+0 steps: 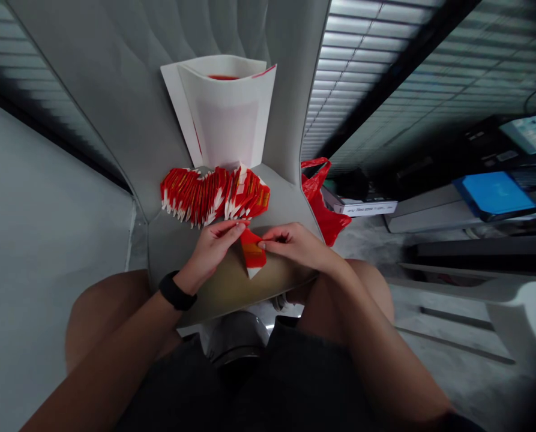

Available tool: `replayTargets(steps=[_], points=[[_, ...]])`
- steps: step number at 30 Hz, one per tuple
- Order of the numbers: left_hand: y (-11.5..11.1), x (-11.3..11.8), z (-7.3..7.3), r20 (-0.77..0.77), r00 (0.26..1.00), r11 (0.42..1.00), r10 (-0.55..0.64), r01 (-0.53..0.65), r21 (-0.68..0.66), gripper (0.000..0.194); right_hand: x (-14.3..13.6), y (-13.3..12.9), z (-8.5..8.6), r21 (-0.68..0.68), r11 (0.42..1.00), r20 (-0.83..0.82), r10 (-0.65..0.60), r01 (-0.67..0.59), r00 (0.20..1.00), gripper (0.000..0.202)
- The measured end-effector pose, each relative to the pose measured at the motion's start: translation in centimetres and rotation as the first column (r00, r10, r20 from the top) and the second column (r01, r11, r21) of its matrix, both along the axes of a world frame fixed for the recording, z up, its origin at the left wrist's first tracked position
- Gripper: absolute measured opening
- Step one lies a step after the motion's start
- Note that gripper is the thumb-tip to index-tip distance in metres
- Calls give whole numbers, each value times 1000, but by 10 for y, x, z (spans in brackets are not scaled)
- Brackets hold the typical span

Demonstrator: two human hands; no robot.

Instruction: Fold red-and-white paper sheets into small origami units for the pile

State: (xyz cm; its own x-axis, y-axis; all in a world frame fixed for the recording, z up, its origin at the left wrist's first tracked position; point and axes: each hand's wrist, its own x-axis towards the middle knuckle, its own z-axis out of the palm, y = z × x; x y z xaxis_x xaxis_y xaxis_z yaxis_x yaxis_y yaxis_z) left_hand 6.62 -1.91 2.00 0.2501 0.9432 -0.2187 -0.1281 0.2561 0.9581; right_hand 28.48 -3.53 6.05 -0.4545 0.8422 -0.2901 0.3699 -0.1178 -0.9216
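Note:
Between my two hands is a red folded paper piece with an orange band and a white pointed lower tip. My left hand, with a black band on the wrist, pinches its upper left edge. My right hand pinches its right edge between thumb and fingertips. Just beyond, a row of several red folded paper pieces with white tips stands packed together on the grey chair seat. Behind the row, a white paper sleeve with something red inside leans against the chair back.
The padded chair back rises behind everything. A red plastic bag lies at the seat's right side. Farther right are a white box, a blue flat object and a white chair. A white wall stands at left.

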Motion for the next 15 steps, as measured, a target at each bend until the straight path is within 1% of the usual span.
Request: replayTargets(steps=[4, 6, 10, 12, 15], points=[[0, -1, -1, 23, 999, 1000, -28, 28, 1, 34, -1, 1, -3, 2, 1000, -11, -9, 9, 1000, 29], [-1, -1, -2, 32, 996, 997, -80, 80, 2, 35, -1, 1, -3, 9, 999, -20, -38, 38, 999, 29], [-3, -2, -7, 10, 978, 978, -207, 207, 21, 32, -3, 2, -2, 53, 980, -39, -188, 189, 981, 30], [-4, -2, -10, -22, 975, 975, -221, 221, 27, 29, -4, 3, -1, 62, 968, -61, -238, 242, 969, 30], [-3, -3, -11, -60, 977, 978, -205, 208, 33, 27, -7, 4, -2, 61, 963, -85, -256, 262, 963, 32]])
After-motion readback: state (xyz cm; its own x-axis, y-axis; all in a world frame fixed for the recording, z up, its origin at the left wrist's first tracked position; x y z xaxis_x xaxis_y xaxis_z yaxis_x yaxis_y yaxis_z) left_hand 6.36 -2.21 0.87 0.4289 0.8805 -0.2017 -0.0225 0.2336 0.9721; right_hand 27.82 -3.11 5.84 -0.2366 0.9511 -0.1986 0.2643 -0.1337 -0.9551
